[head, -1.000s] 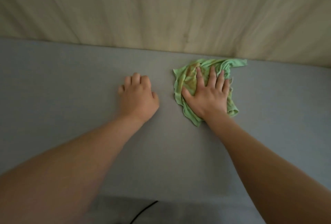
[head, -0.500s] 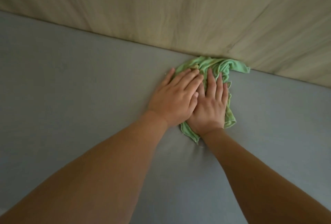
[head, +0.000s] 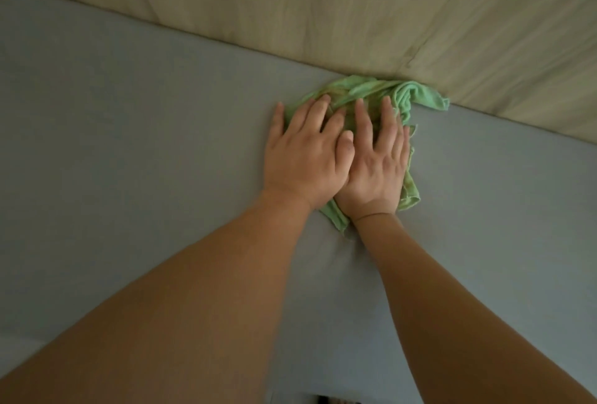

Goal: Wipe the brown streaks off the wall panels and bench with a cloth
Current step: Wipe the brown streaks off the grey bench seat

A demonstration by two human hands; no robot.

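Note:
A crumpled green cloth [head: 416, 96] with brownish stains lies on the grey bench [head: 129, 151], its far edge bunched against the foot of the pale wood-grain wall panel [head: 323, 3]. My right hand [head: 378, 161] lies flat on the cloth with its fingers straight and spread. My left hand [head: 303, 151] presses flat beside it, overlapping the right hand's thumb side, its fingertips on the cloth's left part. Most of the cloth is hidden under the two hands.
The wall panel meets the bench along a slanting line from upper left to right. A faint seam [head: 413, 57] runs down the panel just above the cloth. The bench's near edge shows at the bottom of the view.
My left hand came over from the bare bench and settled flat on the cloth beside the right hand. The cloth has been pushed up to the wall's base.

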